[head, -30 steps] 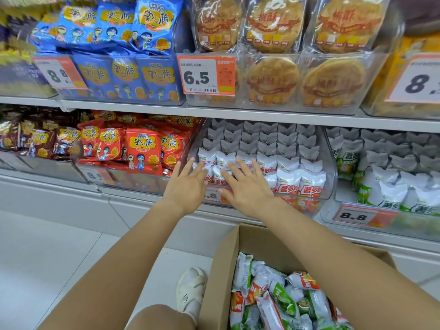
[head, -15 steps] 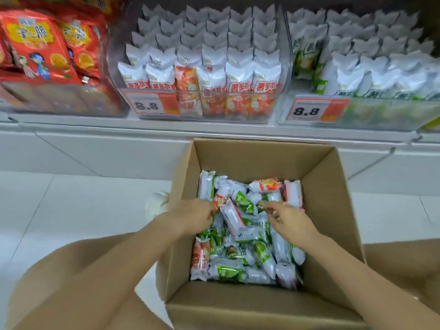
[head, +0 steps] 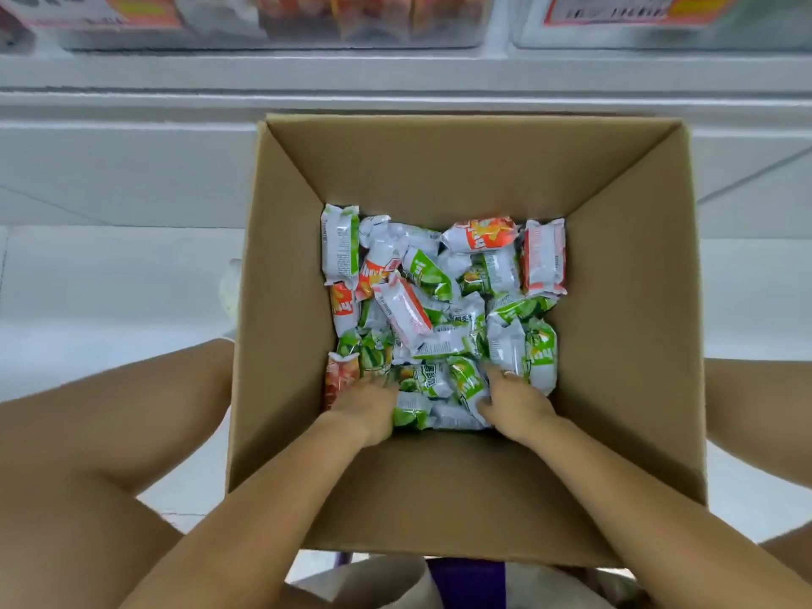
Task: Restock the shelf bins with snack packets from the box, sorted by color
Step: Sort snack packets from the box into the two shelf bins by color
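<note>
Cardboard walls rise high around both hands, leaving open room only straight up. The box sits on the floor below the shelf bins, holding mixed green and orange snack packets. The left hand and right hand dig into the near green ones, fingers buried; whether they grasp any, I cannot tell.
</note>
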Tool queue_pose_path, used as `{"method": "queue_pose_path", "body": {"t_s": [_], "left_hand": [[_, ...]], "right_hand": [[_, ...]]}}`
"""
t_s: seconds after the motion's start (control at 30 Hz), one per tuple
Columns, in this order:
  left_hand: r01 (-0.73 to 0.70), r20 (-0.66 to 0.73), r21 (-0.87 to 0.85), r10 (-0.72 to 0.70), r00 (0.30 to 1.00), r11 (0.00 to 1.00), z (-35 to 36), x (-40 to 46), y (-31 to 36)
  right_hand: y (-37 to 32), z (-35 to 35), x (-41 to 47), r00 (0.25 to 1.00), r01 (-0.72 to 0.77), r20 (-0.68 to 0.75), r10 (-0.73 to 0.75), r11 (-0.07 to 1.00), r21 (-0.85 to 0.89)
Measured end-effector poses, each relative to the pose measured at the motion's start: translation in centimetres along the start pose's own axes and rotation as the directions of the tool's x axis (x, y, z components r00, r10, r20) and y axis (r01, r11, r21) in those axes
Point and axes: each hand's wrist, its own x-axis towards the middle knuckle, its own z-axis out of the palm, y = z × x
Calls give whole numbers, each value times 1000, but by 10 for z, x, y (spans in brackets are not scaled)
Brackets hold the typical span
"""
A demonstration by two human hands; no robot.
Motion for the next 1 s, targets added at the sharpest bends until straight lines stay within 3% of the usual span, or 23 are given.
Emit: {"method": "queue_pose_path", "body": {"t_s": [0.13,0.27,0.37,0.5,0.57,0.67,0.77,0.87,1.0], "left_hand": [[19,24,-58,-17,1000,998,6,19,-15],[34,84,-150,-21,996,988,10,32,-18],[-7,121,-100,19,992,995,15,37,-9],[8,148,-160,16,989,987,12,41,-1],[70,196,-225,-25,980,972,12,37,-1],[160,232,-404,-68,970,901,11,26,-5],[189,198,-644,-76,977,741,0,17,-9],[148,127,-905,-79,989,400,-26,-2,-5],[-104,-103,-994,-70,992,-22,-74,-41,15]], "right_hand": [[-10,11,18,994,-55,-96,53,998,-13],[-25,24,27,989,-151,-3,151,987,-50],[-33,33,29,979,-205,-19,205,978,-31],[-37,30,23,980,-182,132,147,930,320],[-41,19,16,980,-178,169,102,825,536],[-43,-3,3,979,-197,192,72,584,787],[-37,-28,-8,985,-169,143,93,399,901],[-35,-54,-21,991,-87,64,121,197,976],[-42,-100,-57,991,108,-105,86,-35,994]]}}
